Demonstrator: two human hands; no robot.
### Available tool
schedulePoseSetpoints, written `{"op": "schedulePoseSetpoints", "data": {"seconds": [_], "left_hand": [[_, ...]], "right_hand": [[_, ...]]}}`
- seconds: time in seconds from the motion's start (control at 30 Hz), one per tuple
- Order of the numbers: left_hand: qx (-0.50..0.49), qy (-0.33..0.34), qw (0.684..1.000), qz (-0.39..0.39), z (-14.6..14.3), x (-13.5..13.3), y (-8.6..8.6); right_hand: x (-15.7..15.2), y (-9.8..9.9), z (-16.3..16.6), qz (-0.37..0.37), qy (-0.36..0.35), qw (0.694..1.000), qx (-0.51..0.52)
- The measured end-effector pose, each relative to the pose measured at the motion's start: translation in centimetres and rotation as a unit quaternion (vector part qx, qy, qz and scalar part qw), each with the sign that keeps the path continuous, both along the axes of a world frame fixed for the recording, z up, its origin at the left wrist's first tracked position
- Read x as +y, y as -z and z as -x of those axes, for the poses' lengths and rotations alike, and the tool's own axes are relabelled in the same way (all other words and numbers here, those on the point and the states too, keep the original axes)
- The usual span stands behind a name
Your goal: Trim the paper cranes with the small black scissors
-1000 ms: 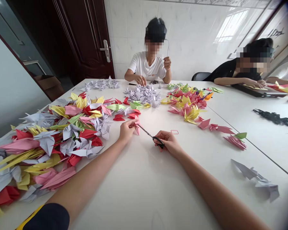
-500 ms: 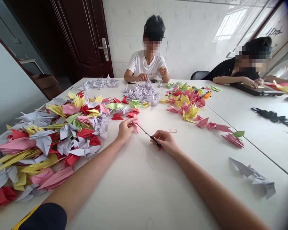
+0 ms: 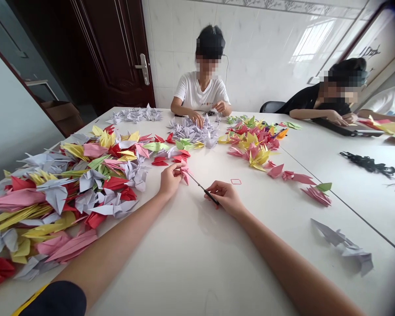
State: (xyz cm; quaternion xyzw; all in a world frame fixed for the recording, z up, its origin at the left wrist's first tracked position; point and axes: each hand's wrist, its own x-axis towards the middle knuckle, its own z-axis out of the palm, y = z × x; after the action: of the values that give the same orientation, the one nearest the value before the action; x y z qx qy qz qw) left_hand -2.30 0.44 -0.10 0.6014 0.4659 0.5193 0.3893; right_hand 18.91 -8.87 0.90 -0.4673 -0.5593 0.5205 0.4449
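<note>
**Item: pink paper crane, worked with a pointed tool; head view.**

- Left hand [image 3: 169,179]: fingertips pinched shut on the pink paper crane [image 3: 185,172], holding it just above the white table [image 3: 197,259] at the near edge of the heap.
- Right hand [image 3: 224,196]: fingers closed around the dark grip of a black-handled tool [image 3: 203,189]. The thin metal shaft slants up and left, and its tip meets the crane's underside. Whether it is an awl or closed scissors cannot be told.
- Step in hand, as judged: the tip is being set into or through the folded body. The piercing looks begun, not finished.
- Next move, as judged: it calls for a firm left pinch close to the entry spot, a push straight along the shaft, and fingertips kept out of the tip's line.
- Crane relative to grips: it sits between the two hands, touching the left fingertips, and the tool's length apart from the right hand.

**Surroundings**

- Heap of paper cranes [image 3: 69,184] in mixed colours, left of the left forearm.
- Small red loop [image 3: 236,181], flat on the table just beyond the right hand.
- Lavender cranes [image 3: 194,129] before a co-worker in a white shirt [image 3: 202,90].
- Grey folded paper [image 3: 342,245], well apart to the right.
</note>
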Motion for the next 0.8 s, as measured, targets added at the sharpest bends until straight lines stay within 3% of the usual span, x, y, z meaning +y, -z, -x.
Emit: {"op": "schedulePoseSetpoints", "data": {"seconds": [0.8], "left_hand": [[-0.041,0.005,0.999,0.010,-0.08,-0.16,-0.21]], "right_hand": [[-0.06,-0.22,0.01,0.006,-0.001,1.000,-0.019]]}}
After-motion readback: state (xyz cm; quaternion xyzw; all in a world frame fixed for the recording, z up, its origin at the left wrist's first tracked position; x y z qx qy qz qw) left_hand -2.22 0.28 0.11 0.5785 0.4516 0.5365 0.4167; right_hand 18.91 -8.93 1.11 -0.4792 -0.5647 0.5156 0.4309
